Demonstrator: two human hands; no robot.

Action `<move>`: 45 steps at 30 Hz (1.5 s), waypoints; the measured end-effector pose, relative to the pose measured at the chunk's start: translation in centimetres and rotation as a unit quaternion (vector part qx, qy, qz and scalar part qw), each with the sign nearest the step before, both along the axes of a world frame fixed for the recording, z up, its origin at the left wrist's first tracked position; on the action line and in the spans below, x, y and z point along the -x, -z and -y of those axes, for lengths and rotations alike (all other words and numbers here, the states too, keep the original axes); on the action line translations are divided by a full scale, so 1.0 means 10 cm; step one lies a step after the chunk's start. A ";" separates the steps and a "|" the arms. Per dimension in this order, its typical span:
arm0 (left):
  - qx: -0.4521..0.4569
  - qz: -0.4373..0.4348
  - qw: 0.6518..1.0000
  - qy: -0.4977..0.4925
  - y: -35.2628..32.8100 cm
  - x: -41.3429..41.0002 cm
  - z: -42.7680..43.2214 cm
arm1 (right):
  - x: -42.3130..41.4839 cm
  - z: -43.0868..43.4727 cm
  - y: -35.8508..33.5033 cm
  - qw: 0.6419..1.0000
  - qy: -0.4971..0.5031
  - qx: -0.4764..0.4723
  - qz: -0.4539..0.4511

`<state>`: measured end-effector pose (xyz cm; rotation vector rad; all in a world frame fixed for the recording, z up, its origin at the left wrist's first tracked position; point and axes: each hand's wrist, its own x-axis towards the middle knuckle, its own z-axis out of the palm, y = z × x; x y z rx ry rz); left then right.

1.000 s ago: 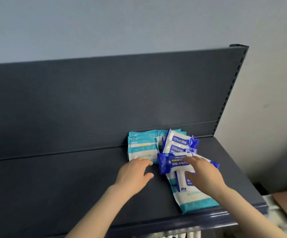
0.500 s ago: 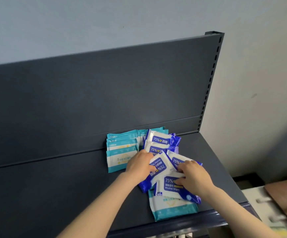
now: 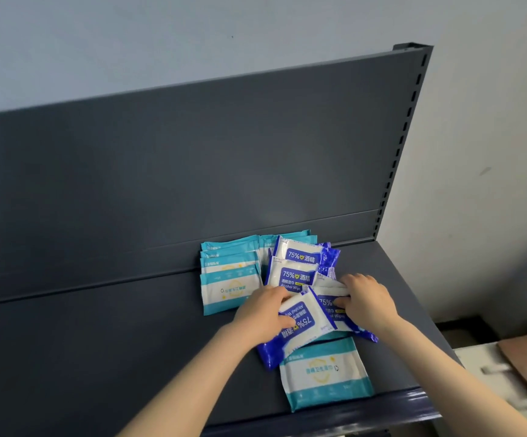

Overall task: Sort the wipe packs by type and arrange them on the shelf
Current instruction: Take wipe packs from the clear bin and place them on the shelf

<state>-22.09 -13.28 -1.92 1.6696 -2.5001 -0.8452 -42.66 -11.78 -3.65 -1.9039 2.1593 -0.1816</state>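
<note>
Surface: we look down on a dark grey metal shelf (image 3: 98,357) with a back panel (image 3: 192,168) of the same colour. A pale wall (image 3: 476,152) stands behind it and to the right.
Back left: the teal stack (image 3: 230,285), several teal-and-white packs, is fanned in an overlapping row, and the rearmost pack lies at the foot of the back panel.
Back right: the blue stack (image 3: 300,263), two blue-and-white alcohol packs marked 75%, lies overlapped and touches the teal stack's right side.
Our left: our left hand (image 3: 260,313) grips a tilted blue pack (image 3: 296,329), thumb on its face and fingers curled over its far edge. We read its print upside down.
Our right: our right hand (image 3: 366,302) pinches a second blue pack (image 3: 328,307), thumb on the label and fingers bent over the far edge. The two held packs overlap.
Front edge: a single teal pack (image 3: 325,373) lies flat by the shelf's front lip, its far end under the two held packs.
Beyond: we see blurred pale and brown shapes past the shelf's right end, and we cannot tell what they are.
</note>
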 end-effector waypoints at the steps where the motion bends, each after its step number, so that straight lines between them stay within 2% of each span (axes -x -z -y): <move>1: 0.009 0.012 1.000 0.007 0.01 0.02 -0.01 | -0.01 -0.01 -0.01 1.000 0.006 0.020 -0.007; 4: 0.042 0.052 0.997 0.025 0.04 0.08 -0.03 | 0.01 0.00 -0.08 0.992 0.053 0.112 -0.028; 6: 0.074 0.065 0.995 0.031 0.07 0.13 -0.04 | 0.06 0.02 -0.17 0.983 0.086 0.163 -0.008; 11: 0.125 0.100 0.985 0.062 0.13 0.27 -0.04 | 0.07 0.04 -0.34 0.971 0.101 0.206 0.060; 17: 0.132 0.121 0.983 0.034 0.13 0.30 -0.06 | -0.02 -0.04 -0.29 0.971 0.102 0.204 0.076; 24: 0.122 0.034 0.991 -0.048 0.03 0.06 -0.20 | -0.13 -0.05 -0.35 0.965 0.111 0.198 0.133; 27: 0.134 0.027 0.987 -0.085 -0.06 -0.17 -0.21 | -0.23 -0.02 -0.39 0.964 0.109 0.189 0.149; 31: 0.153 0.045 0.977 -0.139 -0.17 -0.54 -0.24 | -0.44 0.00 -0.44 0.969 0.075 0.181 0.147; 39: 0.128 0.070 0.957 -0.252 -0.20 -1.39 -0.52 | -1.12 0.04 -0.44 0.973 0.009 0.159 0.167; 45: 0.131 0.080 0.939 -0.306 -0.22 -2.05 -0.82 | -1.76 -0.02 -0.48 0.975 -0.061 0.158 0.147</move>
